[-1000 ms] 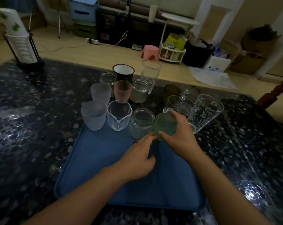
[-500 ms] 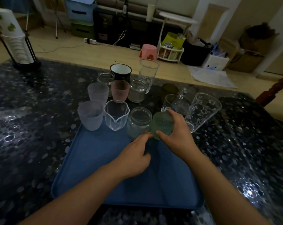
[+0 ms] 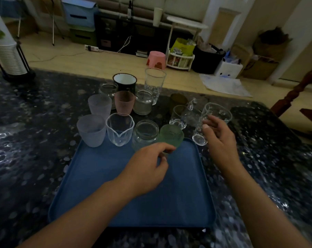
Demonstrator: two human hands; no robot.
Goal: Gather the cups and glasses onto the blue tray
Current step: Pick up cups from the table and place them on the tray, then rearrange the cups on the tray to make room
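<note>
The blue tray (image 3: pixel 133 197) lies on the dark speckled table in front of me. Along its far edge stand a frosted cup (image 3: pixel 91 130), a clear spouted cup (image 3: pixel 119 128), a glass jar (image 3: pixel 145 134) and a green frosted cup (image 3: pixel 172 136). My left hand (image 3: pixel 146 169) hovers over the tray, thumb and forefinger pinched at the green cup's base. My right hand (image 3: pixel 221 138) is spread open beside a clear printed glass (image 3: pixel 214 120) off the tray's right corner, thumb in front of it. Behind stand more cups, among them a pink cup (image 3: pixel 124 102) and a tall glass (image 3: pixel 154 85).
A black enamel mug (image 3: pixel 124 82), two more jars (image 3: pixel 143 102) and a small clear glass (image 3: pixel 178 117) crowd the table beyond the tray. A holder of stacked paper cups (image 3: pixel 6 51) stands far left. A wooden chair part (image 3: pixel 298 90) rises at the right table edge.
My right hand let go of the green cup and moved right to the clear printed glass. My left hand stayed at the green cup's base.
</note>
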